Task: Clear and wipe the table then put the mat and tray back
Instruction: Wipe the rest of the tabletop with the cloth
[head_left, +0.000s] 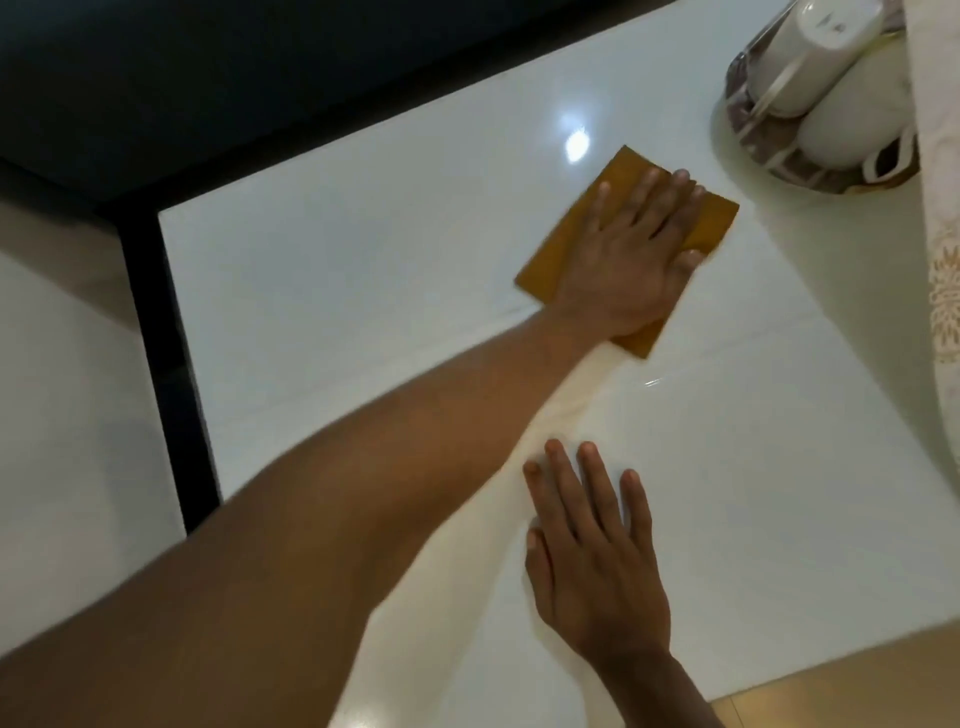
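Flatly, the left hand (623, 265) presses a cloth (571, 244) mid-desk (363, 270), fingers straight; right hand (592, 561) lies open near the front edge; tray (810, 166) at the far right corner.

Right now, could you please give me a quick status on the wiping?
Left hand flat on cloth, pressing it to table. Right hand flat on table. Tray of cups at far corner.

Glossy, smooth white table (363, 291); matt mustard cloth (571, 234); shiny tray (748, 130).
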